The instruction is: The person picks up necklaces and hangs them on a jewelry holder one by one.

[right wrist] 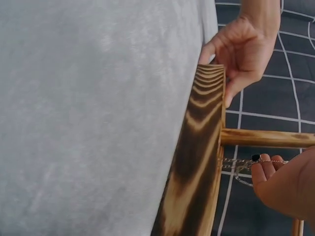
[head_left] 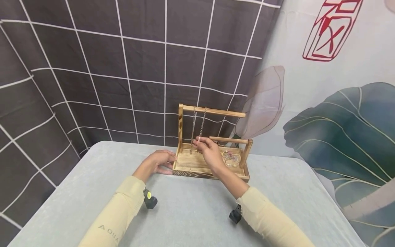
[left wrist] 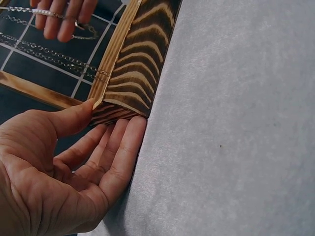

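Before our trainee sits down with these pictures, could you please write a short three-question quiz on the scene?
1. Which hand grips one end of the wooden tray?
2. True or false: colourful jewellery lies in the tray.
3. Fill in: the right hand holds a ____ that hangs from the upper bar.

Key: 1. The left hand. 2. True. 3. Chain.

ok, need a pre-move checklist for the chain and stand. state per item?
1. Left hand bracing tray: ok, thumb at the rim, fingers at the end.
2. Right hand holding chain: ok.
3. Chain reaching the upper bar: ok.
4. Chain strands untangled: cannot tell, too fine near the fingers.
5. Beaded jewellery inside tray: ok, right end.
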`<state>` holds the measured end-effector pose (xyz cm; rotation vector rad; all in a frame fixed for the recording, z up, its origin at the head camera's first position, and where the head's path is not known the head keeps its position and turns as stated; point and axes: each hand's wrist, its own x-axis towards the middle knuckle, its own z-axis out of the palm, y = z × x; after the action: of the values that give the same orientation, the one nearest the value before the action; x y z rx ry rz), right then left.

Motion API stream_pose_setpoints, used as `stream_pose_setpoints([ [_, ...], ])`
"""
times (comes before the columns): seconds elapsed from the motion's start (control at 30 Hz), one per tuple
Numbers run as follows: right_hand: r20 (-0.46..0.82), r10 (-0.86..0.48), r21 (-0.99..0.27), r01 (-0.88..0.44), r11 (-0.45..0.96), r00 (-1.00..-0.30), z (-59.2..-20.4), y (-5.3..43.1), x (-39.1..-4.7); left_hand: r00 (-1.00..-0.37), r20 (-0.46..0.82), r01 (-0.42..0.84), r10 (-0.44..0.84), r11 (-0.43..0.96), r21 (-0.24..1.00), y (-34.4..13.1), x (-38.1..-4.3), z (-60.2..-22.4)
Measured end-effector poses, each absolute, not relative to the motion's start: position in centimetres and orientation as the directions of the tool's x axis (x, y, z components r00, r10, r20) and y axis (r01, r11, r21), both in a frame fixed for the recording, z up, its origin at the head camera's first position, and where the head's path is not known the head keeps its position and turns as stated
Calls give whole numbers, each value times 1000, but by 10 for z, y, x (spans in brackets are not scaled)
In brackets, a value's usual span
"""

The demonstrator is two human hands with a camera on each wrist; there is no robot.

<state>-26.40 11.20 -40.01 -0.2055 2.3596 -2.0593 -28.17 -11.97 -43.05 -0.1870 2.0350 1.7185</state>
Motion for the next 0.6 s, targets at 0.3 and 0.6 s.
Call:
stream_pose_setpoints([
  [0.3,93,-85,-982,-105,157,-992,-412,113,-268,-885,-427,-393,187,196,899,-125,-281,-430],
  [0.6,74,-87,-940,-98,327,-993,-427,136,-270,-885,-425,-391,188,195,900,-121,-280,-428],
])
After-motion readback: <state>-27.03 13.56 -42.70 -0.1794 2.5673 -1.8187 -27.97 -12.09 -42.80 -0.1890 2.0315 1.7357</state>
